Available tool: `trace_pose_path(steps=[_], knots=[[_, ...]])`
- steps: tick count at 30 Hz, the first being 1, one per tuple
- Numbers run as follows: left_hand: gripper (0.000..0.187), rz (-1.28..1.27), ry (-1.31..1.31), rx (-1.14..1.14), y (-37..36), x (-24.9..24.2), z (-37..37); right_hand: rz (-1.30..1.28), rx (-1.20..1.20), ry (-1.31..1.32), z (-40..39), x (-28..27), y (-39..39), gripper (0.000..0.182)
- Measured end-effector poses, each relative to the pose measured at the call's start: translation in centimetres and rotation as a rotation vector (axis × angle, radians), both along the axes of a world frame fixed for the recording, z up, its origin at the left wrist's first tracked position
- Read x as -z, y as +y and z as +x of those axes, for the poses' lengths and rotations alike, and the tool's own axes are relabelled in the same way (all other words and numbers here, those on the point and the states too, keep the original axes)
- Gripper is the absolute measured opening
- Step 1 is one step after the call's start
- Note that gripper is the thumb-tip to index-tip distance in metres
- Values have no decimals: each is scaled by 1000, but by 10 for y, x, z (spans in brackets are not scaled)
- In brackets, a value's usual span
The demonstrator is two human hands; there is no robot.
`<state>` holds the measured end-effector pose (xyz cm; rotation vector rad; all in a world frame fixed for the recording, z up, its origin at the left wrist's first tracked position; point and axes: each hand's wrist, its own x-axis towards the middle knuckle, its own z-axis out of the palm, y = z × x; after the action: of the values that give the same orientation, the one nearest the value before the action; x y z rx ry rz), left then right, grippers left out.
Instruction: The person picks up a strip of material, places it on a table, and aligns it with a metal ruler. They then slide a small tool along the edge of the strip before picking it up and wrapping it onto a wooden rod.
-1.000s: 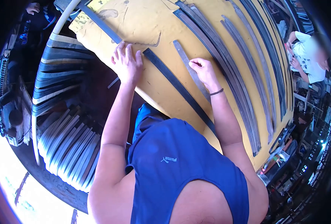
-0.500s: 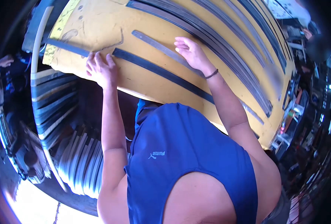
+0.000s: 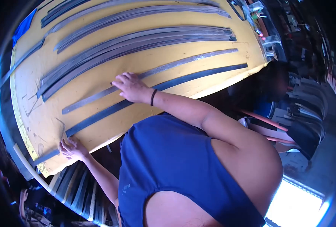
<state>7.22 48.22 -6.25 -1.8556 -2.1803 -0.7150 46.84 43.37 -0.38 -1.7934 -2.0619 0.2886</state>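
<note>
My left hand (image 3: 72, 149) rests at the near left edge of the yellow table (image 3: 35, 128), fingers curved over the end of a short dark strip (image 3: 46, 157). My right hand (image 3: 132, 87) lies on a long grey metal strip (image 3: 88, 100), its fingers partly spread over the strip's middle. Just nearer to me, a long black strip (image 3: 100, 117) runs almost parallel to the grey one and passes by the right wrist. Whether the left fingertips grip the short strip cannot be made out.
Several stacked long strips (image 3: 137, 41) lie across the far part of the table. Curved slats (image 3: 75, 189) stand below its left edge. At the right are dark curved pieces (image 3: 308, 132) and orange bars (image 3: 264, 120). Part of another person's arm (image 3: 23, 202) shows at lower left.
The view has swung round, so the strips now slant the other way. My right hand, raised over the table before, has come down onto the grey strip. My left hand remains by the short strip.
</note>
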Motion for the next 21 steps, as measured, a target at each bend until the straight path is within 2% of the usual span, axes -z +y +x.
trace_pose_path(steps=[5, 8, 11, 12, 13, 14, 15, 16, 17, 18, 19, 21], knots=[[36, 37, 68, 150, -1, -14, 13, -26, -103, 9, -21, -4, 18, 49], [34, 35, 100, 127, -1, -9, 10, -59, -202, -4, -58, -9, 47, 50], [31, 61, 24, 125, -3, -11, 10, -56, -277, 4, -95, 1, 79, 50], [28, 97, -249, 175, 0, -5, 8, -49, -311, 20, -110, 4, 88, 49], [23, 57, -128, 167, -1, -17, 13, 26, -303, 56, -121, 6, 95, 42], [22, 76, -144, 210, 1, -8, 10, 47, -334, 90, -126, 0, 107, 25], [23, 18, -370, 232, 4, -9, 13, 11, -303, 201, -135, 5, 117, 13], [26, 43, -480, 214, 3, 5, 9, 34, -308, 243, -139, -6, 120, 13], [23, 14, -322, 142, 1, -11, 13, -88, -281, 164, -148, -1, 124, 11], [20, -30, -169, 73, 0, -26, 22, -133, -315, 249, -148, -5, 126, 11], [20, -3, -122, 48, 1, -26, 19, -162, -338, 286, -150, -2, 128, 12], [18, 79, -196, 47, 1, -26, 16, -228, -344, 377, -156, 8, 135, 20]])
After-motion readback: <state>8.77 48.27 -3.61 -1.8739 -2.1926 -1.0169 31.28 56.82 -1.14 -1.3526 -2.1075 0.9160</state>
